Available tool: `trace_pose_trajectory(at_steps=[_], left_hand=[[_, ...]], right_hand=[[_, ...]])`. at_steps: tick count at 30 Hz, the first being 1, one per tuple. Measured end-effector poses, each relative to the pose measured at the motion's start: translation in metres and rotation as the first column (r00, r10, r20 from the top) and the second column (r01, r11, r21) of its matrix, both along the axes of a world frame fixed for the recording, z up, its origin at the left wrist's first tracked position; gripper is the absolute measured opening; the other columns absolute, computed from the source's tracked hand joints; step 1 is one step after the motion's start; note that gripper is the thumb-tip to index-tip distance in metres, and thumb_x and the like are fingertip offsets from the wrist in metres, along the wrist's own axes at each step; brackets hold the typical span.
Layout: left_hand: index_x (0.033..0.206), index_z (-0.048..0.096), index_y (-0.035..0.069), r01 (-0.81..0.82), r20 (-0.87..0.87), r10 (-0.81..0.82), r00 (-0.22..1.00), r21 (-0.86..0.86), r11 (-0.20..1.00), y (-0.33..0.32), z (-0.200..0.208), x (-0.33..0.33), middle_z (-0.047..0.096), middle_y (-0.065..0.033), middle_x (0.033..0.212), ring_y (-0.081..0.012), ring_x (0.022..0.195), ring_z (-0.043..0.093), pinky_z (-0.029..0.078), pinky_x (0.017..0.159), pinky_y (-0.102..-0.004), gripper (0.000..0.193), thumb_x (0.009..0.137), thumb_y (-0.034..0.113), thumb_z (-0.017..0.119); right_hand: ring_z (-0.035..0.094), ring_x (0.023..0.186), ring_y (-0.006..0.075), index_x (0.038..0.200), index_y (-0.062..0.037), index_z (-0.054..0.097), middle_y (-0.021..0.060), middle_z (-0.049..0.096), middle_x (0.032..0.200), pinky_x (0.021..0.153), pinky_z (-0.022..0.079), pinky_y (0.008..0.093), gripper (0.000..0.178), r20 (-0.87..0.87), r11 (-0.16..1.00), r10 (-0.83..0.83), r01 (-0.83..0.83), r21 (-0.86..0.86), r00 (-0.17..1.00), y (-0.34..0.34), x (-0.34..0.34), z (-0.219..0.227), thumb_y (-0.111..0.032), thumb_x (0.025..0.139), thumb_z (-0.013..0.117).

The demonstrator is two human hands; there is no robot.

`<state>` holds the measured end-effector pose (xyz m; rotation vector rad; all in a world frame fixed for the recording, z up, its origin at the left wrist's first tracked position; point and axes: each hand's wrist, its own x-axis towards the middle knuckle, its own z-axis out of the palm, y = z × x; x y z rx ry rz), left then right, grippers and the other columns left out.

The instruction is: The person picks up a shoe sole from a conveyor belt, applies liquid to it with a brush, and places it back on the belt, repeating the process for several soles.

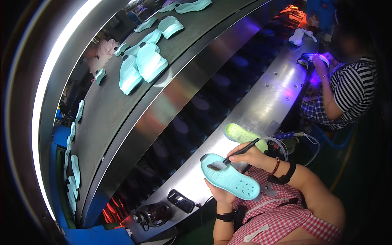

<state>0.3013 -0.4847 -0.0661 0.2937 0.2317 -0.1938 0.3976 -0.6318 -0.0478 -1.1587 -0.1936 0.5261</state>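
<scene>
My left hand holds a turquoise shoe sole from below and the near edge, with the sole's inner face turned up. Several small holes pierce its end nearer my body, and a dark patch sits at the other end. Pinched in my right hand is a black-handled brush. Its bristles rest on the heel area of the sole, where a dark and whitish patch shows. A yellow-green sole lies on the metal bench just beyond my right hand.
On the steel bench are a phone and a dark round container. Turquoise soles ride a dark conveyor belt at left. A blue tool with clear hoses lies right. A co-worker works farther along.
</scene>
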Motion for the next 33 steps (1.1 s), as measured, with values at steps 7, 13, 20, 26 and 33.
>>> trace_pose_trajectory(at_steps=[7,13,20,26,33], left_hand=[[0.126,0.041,0.012,-0.192,-0.175,0.236,0.956,0.237,0.952,-0.016,-0.002,0.004,0.048,-0.009,0.121,-0.0251,0.112,0.046,0.037,0.095,-0.0389,0.065,0.086,0.061,0.025],[0.123,0.043,0.011,-0.241,0.04,0.241,0.97,0.322,0.916,0.022,-0.007,-0.001,0.051,-0.0096,0.118,-0.0277,0.104,0.052,0.043,0.088,-0.0417,0.068,0.085,0.063,0.023],[0.125,0.042,0.011,-0.229,-0.065,0.242,0.968,0.159,0.96,-0.01,0.011,-0.004,0.051,-0.0096,0.119,-0.0267,0.103,0.052,0.043,0.089,-0.0397,0.063,0.087,0.058,0.024],[0.126,0.042,0.011,-0.258,0.041,0.255,0.966,0.194,0.946,-0.004,0.015,-0.008,0.048,-0.007,0.124,-0.024,0.108,0.048,0.039,0.093,-0.0382,0.061,0.089,0.056,0.022],[0.119,0.046,0.008,-0.386,0.043,0.396,0.917,0.35,0.854,0.011,0.015,0.002,0.06,-0.019,0.095,-0.0333,0.081,0.059,0.048,0.074,-0.0459,0.08,0.079,0.071,0.019]], right_hand=[[0.058,0.069,0.0217,0.092,-0.0068,0.066,0.0106,0.063,0.076,0.066,0.046,0.0308,0.024,0.673,0.941,0.142,0.111,-0.318,0.725,0.021,-0.011,0.006,-0.016,0.07,0.067],[0.059,0.07,0.0225,0.088,-0.0036,0.067,0.0136,0.063,0.08,0.064,0.046,0.0318,0.021,0.47,0.74,0.669,-0.452,-0.499,0.576,-0.033,-0.029,0.031,-0.018,0.073,0.064],[0.061,0.08,0.0191,0.092,-0.0045,0.066,0.013,0.063,0.084,0.073,0.048,0.0279,0.021,0.394,0.971,0.23,-0.179,-0.161,0.89,-0.006,-0.019,0.037,-0.015,0.073,0.067],[0.061,0.075,0.0169,0.091,-0.005,0.068,0.01,0.064,0.084,0.066,0.048,0.0257,0.019,0.23,0.96,0.279,-0.267,-0.082,0.932,-0.023,-0.025,0.042,-0.008,0.072,0.069],[0.061,0.074,0.0153,0.093,-0.0045,0.067,0.0092,0.064,0.081,0.065,0.049,0.0241,0.022,0.467,0.911,0.403,-0.394,-0.123,0.787,-0.03,-0.031,0.042,-0.004,0.071,0.069]])
